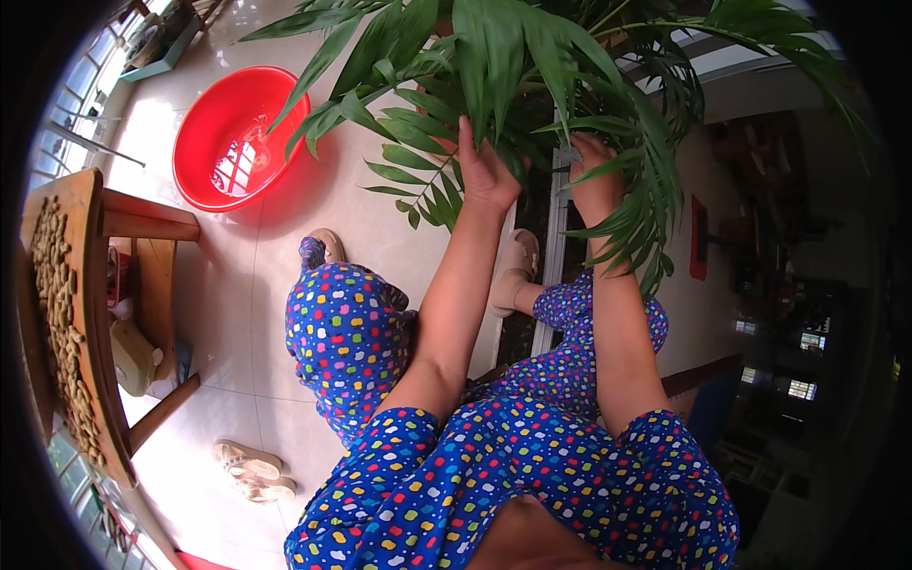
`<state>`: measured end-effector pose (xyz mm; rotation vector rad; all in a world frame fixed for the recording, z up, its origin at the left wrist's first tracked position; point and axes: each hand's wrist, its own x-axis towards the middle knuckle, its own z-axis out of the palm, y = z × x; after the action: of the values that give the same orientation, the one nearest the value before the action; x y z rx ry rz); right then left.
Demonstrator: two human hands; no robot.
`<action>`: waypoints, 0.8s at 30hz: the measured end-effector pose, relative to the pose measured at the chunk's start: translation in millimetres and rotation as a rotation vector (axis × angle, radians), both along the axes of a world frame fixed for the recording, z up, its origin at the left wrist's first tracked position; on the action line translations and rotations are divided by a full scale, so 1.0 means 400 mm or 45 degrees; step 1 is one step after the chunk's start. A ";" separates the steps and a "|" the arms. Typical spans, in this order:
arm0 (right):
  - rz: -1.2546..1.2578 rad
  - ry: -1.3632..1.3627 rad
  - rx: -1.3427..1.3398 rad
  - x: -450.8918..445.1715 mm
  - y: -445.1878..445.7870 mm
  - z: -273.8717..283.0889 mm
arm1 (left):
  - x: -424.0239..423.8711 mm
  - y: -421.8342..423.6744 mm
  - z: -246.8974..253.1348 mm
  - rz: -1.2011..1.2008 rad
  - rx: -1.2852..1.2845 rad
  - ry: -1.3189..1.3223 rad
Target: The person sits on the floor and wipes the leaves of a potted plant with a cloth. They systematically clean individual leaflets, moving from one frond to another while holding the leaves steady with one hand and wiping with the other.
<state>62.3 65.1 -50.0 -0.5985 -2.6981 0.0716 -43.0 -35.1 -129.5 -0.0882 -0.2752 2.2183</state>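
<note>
A potted-palm-like plant with long green leaves [491, 64] fills the top middle. My left hand [488, 174] reaches in among its leaves, thumb raised against a leaf; the other fingers are mostly hidden behind foliage. To its right, my right hand [597, 174] is also among the leaves, fingers bent and partly covered. A small greyish thing, perhaps a cloth [568, 155], shows beside the right fingertips; whether they grip it is unclear. Left of the plant, a red plastic basin [192, 142] with some clear water stands on the tiled floor.
A wooden table [92, 285] at the left bears many unshelled peanuts [60, 313]. A pair of sandals [253, 470] lies on the floor below it. A metal door track [547, 285] runs along the floor near my right foot. A blue-green planter [167, 60] stands at top left.
</note>
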 end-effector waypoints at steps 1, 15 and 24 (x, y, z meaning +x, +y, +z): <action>0.076 0.131 0.044 -0.004 -0.007 0.013 | 0.000 0.000 -0.002 0.001 0.006 0.002; 0.365 -0.081 -0.014 -0.074 -0.122 -0.047 | 0.015 -0.003 -0.033 0.016 -0.017 -0.026; 0.260 0.081 -0.333 0.043 -0.052 -0.040 | -0.008 -0.012 0.009 -0.023 -0.059 0.001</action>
<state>79.5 44.4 -66.2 -0.3822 -2.6986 0.4946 -46.3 -39.9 -125.9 -0.1144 -0.2222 2.2074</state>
